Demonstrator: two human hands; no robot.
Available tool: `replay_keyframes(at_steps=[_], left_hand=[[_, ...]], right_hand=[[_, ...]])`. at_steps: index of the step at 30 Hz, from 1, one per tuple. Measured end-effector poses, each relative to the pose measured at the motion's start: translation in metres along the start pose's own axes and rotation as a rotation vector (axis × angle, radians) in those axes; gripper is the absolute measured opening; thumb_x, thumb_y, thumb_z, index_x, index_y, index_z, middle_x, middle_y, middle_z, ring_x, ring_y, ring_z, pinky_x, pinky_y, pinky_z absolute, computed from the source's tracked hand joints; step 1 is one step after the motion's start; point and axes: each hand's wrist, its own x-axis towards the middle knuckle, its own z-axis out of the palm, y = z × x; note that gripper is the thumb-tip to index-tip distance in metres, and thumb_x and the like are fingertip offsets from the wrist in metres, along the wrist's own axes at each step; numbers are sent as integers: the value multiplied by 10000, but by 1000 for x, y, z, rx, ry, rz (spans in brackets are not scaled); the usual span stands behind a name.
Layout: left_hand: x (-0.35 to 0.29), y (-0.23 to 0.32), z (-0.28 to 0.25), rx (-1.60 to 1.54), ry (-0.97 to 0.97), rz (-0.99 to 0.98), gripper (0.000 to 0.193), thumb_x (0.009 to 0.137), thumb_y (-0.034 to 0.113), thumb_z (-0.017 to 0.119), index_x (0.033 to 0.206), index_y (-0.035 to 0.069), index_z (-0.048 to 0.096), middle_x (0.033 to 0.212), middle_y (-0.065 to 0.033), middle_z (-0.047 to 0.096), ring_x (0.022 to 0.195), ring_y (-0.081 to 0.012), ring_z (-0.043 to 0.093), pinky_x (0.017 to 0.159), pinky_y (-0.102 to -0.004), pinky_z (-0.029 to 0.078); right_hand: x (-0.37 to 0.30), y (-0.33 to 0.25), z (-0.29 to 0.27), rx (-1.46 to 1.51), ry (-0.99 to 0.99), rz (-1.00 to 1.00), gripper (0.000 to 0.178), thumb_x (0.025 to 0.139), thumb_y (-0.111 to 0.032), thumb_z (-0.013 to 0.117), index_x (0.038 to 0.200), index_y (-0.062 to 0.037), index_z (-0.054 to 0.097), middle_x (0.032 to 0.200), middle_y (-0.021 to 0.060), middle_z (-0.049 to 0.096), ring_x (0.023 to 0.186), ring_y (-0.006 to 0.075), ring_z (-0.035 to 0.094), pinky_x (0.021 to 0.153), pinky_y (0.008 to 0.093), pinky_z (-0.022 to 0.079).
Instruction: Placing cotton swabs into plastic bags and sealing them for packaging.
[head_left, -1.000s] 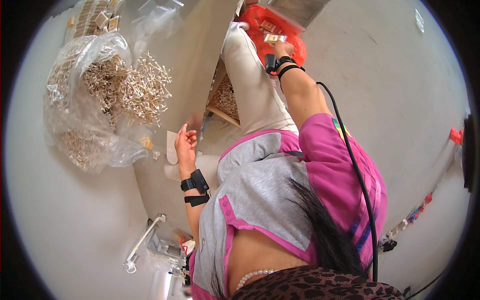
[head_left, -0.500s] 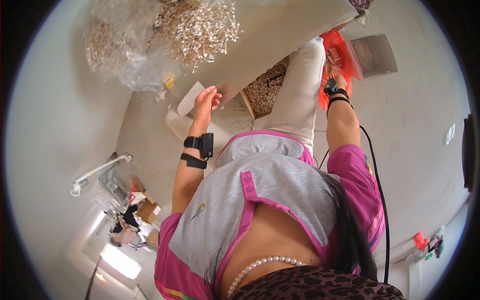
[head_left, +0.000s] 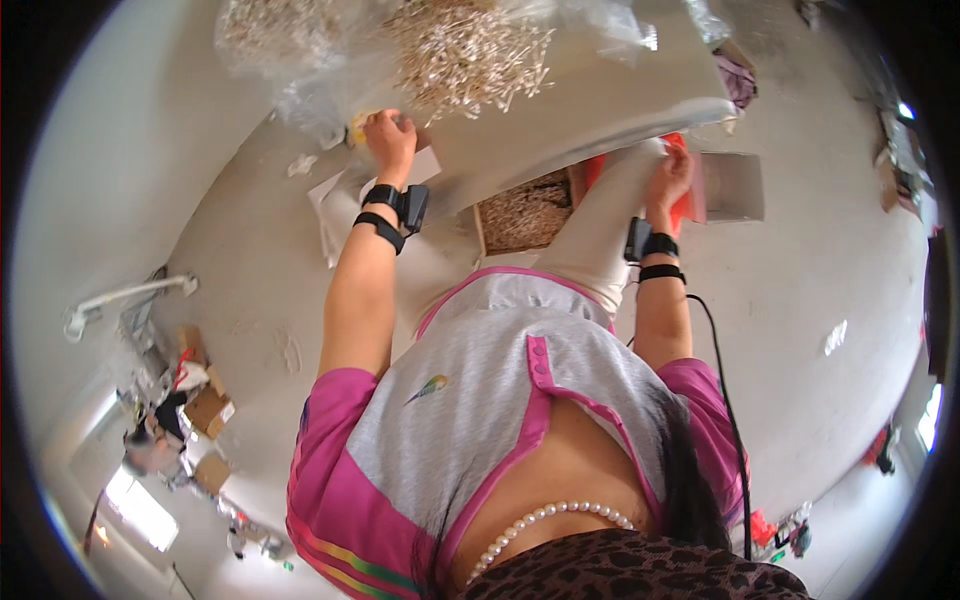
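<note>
My left hand (head_left: 390, 145) is at the near left edge of the table, its fingers curled beside a small yellow item (head_left: 358, 127). A white flap or card (head_left: 425, 163) shows just right of that wrist. Beyond it lies a large loose heap of cotton swabs (head_left: 465, 55), with a clear plastic bag (head_left: 285, 35) of more swabs to its left. My right hand (head_left: 672, 178) is over my right thigh, in front of a red plastic bag (head_left: 684, 210). Its fingers are bent and partly blurred; whatever they hold is hidden.
A cardboard box of swabs (head_left: 525, 213) sits below the table edge (head_left: 590, 150), between my legs. An open grey-white bin (head_left: 735, 187) stands right of the red bag. Crumpled clear plastic (head_left: 610, 30) lies on the table. A black cable (head_left: 735, 420) runs along my right side.
My left hand has moved forward and left to the yellow item. My right hand has come out of the red bag, shifting back toward me. The whole view has shifted.
</note>
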Motion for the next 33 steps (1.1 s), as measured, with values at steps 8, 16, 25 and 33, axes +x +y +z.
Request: replay_keyframes(at_steps=[8, 16, 25, 33], left_hand=[[8, 3, 2, 29, -26, -146, 212, 772, 120, 697, 938, 13, 621, 998, -184, 628, 1017, -379, 577, 906, -479, 463], [14, -18, -8, 97, -32, -151, 112, 807, 148, 696, 824, 38, 681, 836, -182, 677, 826, -389, 657, 732, -462, 528], [-5, -37, -36, -414, -135, -477, 207, 847, 246, 733, 933, 58, 747, 877, -106, 743, 792, -215, 706, 699, -328, 528], [-76, 44, -94, -943, -305, -482, 211, 956, 208, 679, 1057, 23, 695, 954, 9, 692, 854, -80, 603, 773, -243, 486]], right_hand=[[0, -101, 68, -144, -242, -64, 210, 937, -169, 624, 1092, -32, 662, 960, 131, 716, 855, 255, 687, 790, 351, 535], [-63, -138, 120, 21, -573, -55, 192, 916, -108, 614, 1075, -22, 676, 965, 83, 723, 849, 149, 676, 766, 294, 526], [-144, -163, 126, 146, -961, -113, 184, 920, -87, 605, 1083, -27, 666, 950, 81, 725, 863, 160, 689, 794, 302, 532], [-177, -224, 139, 272, -1209, 32, 223, 931, -194, 690, 1049, -5, 691, 889, 92, 720, 784, 150, 677, 734, 298, 540]])
